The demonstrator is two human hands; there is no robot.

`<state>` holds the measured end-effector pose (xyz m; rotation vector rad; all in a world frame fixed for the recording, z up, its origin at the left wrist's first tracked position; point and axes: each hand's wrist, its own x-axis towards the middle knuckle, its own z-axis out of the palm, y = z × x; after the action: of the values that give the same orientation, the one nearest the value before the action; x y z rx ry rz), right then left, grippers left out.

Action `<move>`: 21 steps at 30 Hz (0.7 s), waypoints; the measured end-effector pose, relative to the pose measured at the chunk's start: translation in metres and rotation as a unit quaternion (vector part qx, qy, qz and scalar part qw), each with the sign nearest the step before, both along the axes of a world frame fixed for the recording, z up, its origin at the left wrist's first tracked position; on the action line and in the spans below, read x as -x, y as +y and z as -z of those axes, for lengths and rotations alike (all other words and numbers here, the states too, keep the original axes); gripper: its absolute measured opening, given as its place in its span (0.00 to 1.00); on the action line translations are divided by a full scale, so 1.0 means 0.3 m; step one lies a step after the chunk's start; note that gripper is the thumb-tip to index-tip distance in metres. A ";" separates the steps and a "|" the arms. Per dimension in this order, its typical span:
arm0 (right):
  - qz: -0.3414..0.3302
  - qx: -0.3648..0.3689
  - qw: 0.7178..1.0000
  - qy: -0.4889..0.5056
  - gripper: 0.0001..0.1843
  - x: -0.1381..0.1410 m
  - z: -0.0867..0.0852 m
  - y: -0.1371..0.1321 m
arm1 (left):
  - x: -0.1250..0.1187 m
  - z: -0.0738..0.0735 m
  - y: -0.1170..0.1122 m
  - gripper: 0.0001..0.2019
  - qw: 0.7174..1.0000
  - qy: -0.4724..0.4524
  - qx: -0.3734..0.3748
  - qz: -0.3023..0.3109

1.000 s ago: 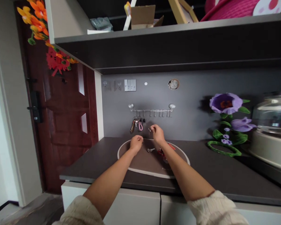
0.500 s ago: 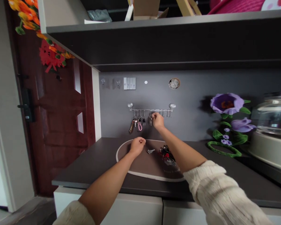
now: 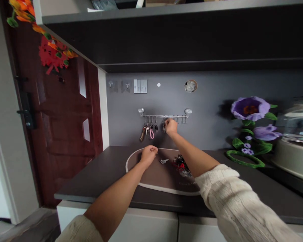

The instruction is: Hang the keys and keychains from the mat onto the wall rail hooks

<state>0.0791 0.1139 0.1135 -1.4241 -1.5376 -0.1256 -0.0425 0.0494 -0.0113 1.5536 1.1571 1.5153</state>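
At the clear hook rail (image 3: 151,116) on the wall, my right hand (image 3: 171,127) is closed in a pinch, its fingertips at the ring of a small bunch of keys (image 3: 163,127) hanging there. My left hand (image 3: 148,156) is curled shut low over the brown mat (image 3: 151,176); whatever its fingers may hold is hidden. Just right of it lies a loose silver key (image 3: 163,161). A pile of keys (image 3: 183,168) with red and black parts is partly behind my right forearm. Farther left on the rail hang several key sets, including one with a pink strap (image 3: 152,132) and a brown tag (image 3: 142,133).
A dark shelf (image 3: 176,37) juts out above the rail. Purple fabric flowers (image 3: 251,109) and a clear-domed white appliance (image 3: 295,144) stand on the right of the counter (image 3: 101,174). A dark red door (image 3: 68,141) is at the left.
The camera view has shifted slightly, with the shelf now higher in the picture. My right hand stays at the same keys on the rail, and my left hand remains over the mat.
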 end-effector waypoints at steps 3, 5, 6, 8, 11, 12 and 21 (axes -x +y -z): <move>0.001 0.007 1.000 -0.006 0.13 -0.006 0.011 -0.001 | -0.002 -0.010 -0.012 0.04 1.000 -0.018 0.012 0.002; -0.001 0.010 1.000 -0.008 0.13 -0.013 0.019 -0.001 | -0.003 -0.016 -0.018 0.04 0.999 -0.028 0.017 0.003; -0.002 0.010 1.000 -0.010 0.13 -0.016 0.023 -0.002 | -0.002 -0.017 -0.019 0.04 0.999 -0.031 0.017 0.003; -0.007 0.008 1.000 -0.014 0.13 -0.023 0.029 -0.002 | -0.001 -0.018 -0.020 0.03 0.999 -0.030 0.015 0.000; -0.015 -0.003 1.000 -0.011 0.13 -0.030 0.034 -0.004 | 0.002 -0.015 -0.015 0.04 1.000 -0.023 0.012 -0.007; -0.017 -0.005 1.000 -0.009 0.13 -0.032 0.036 -0.005 | 0.003 -0.014 -0.013 0.04 1.000 -0.022 0.012 -0.009; -0.049 0.028 0.998 0.021 0.13 -0.041 0.059 -0.061 | 0.012 -0.021 -0.032 0.04 1.000 -0.018 0.014 -0.006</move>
<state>0.0915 0.0957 0.0956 -1.3841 -1.5840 0.0063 -0.0462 0.0398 -0.0049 1.4972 1.1641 1.5241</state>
